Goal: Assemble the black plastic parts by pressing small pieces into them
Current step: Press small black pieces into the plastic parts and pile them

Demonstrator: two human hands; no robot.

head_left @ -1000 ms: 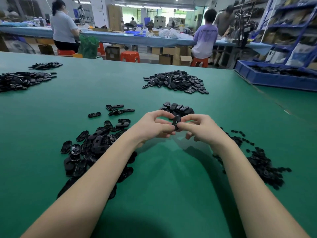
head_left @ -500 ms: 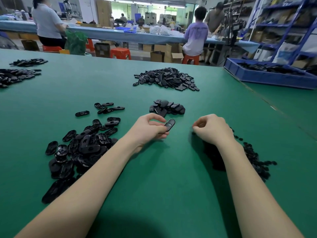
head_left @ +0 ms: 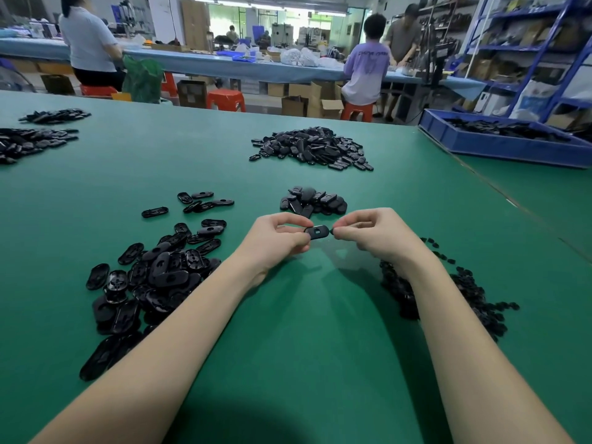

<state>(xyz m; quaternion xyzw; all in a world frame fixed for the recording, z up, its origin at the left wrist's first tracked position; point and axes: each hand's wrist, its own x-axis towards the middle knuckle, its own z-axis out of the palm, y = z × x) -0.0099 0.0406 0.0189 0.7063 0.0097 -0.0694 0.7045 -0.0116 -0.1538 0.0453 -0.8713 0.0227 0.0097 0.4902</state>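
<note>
My left hand [head_left: 278, 240] pinches one end of a black oval plastic part [head_left: 317, 232] and holds it flat above the green table [head_left: 304, 347]. My right hand [head_left: 373, 233] is curled at the part's other end and pinches a small black piece [head_left: 332, 232] against it. A heap of oval parts [head_left: 153, 280] lies to the left of my left forearm. Small black pieces [head_left: 467, 293] are strewn to the right, partly hidden by my right forearm. A small stack of oval parts [head_left: 312, 200] sits just beyond my hands.
A larger heap of black parts [head_left: 312, 149] lies farther back at the centre, and more heaps [head_left: 28, 142] at the far left. A blue bin [head_left: 499, 145] with black parts stands at the back right. People work at a long bench behind the table.
My right hand has come back from the pile of small pieces to the oval part. The left hand has raised the part toward the centre, and both hands now meet at it.
</note>
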